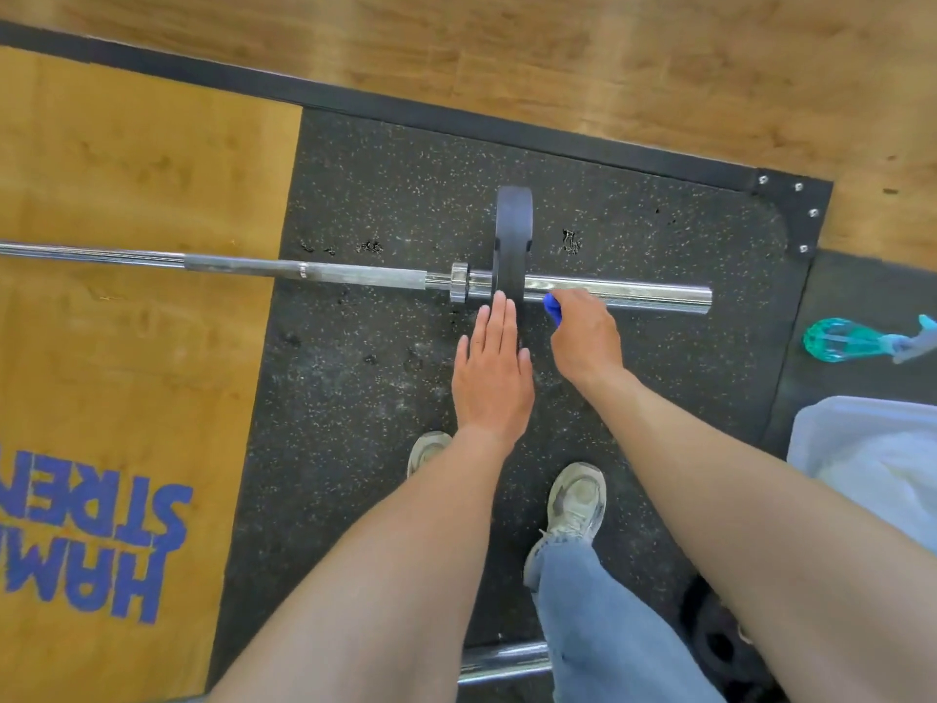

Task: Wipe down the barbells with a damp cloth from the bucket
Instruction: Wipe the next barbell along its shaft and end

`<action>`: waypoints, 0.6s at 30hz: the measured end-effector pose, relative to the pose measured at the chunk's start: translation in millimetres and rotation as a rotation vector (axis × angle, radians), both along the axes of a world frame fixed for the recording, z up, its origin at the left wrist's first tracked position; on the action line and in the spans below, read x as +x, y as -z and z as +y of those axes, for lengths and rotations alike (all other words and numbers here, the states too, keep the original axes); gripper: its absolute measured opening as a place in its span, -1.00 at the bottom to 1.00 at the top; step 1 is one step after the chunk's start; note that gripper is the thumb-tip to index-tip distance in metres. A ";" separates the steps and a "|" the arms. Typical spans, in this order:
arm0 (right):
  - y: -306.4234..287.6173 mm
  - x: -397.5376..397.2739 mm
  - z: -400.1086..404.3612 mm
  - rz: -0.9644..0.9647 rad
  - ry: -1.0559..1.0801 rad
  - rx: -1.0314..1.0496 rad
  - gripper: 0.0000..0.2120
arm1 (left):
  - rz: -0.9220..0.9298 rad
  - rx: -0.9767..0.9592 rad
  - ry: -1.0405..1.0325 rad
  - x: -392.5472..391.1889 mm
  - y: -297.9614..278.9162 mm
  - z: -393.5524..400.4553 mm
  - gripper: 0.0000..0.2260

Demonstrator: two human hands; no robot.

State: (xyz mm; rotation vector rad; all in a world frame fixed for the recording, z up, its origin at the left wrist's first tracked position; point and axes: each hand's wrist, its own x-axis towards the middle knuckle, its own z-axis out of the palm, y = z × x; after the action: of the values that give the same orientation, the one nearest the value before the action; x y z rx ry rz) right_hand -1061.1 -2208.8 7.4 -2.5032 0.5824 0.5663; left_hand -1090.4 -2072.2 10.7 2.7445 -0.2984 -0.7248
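A long silver barbell (324, 272) is lying across the floor, going from the yellow wooden platform (127, 246) on the left onto the black speckled rubber mat (385, 195). Its shiny end sleeve (623, 292) is sitting over the right part of the mat, near the mat's far right corner. One black weight plate (513, 230) is standing up on the bar, just beside the silver collar (459, 288).

The left hand (494, 370) is lying flat with its fingers straight and close together. The fingertips are touching the near side of the plate. It is not holding anything.

The right hand (585, 334) is curling its fingers around a blue cloth (552, 309). Only a small bit of the cloth is sticking out. The cloth is right at the near side of the sleeve, just beside the plate. I cannot tell if it is pressing on the metal.

Two grey shoes (578, 499) are standing on the mat under the arms. A green spray bottle (841, 339) is lying on the darker floor by the right edge of the mat. A white thing (872, 459) is sitting near it, cut off by the edge of the view.
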 end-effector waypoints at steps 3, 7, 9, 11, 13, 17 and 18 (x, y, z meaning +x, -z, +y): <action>45.4 1.4 -0.1 -0.129 -0.035 -0.003 -0.68 | -0.153 -0.073 -0.019 -11.3 37.0 0.7 -0.43; 93.5 9.4 -2.9 -0.306 -0.090 -0.026 -0.43 | -0.294 -0.181 -0.041 -8.8 71.5 -8.5 -0.36; 115.2 14.7 -6.3 -0.375 -0.132 -0.026 -0.46 | -0.370 -0.214 -0.005 0.4 83.2 -9.6 -0.31; 133.8 18.6 -10.7 -0.429 -0.195 -0.027 -0.49 | -0.448 -0.220 0.040 12.7 89.7 -7.3 -0.30; 150.9 22.4 -17.1 -0.478 -0.257 -0.064 -0.46 | -0.504 -0.233 0.082 27.0 92.0 -8.8 -0.30; 171.3 45.1 -17.6 -0.619 -0.268 -0.128 -0.56 | -0.627 -0.228 0.069 55.7 97.9 -20.6 -0.33; 175.0 51.7 -17.5 -0.665 -0.258 -0.144 -0.59 | -0.661 -0.226 0.059 63.2 99.4 -25.1 -0.35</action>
State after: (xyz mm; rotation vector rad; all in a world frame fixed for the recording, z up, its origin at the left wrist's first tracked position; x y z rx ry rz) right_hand -1009.4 -2226.3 -167.6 -2.6982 0.0467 -0.2446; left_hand -1027.3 -2097.3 -88.7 2.6741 -0.5565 0.2222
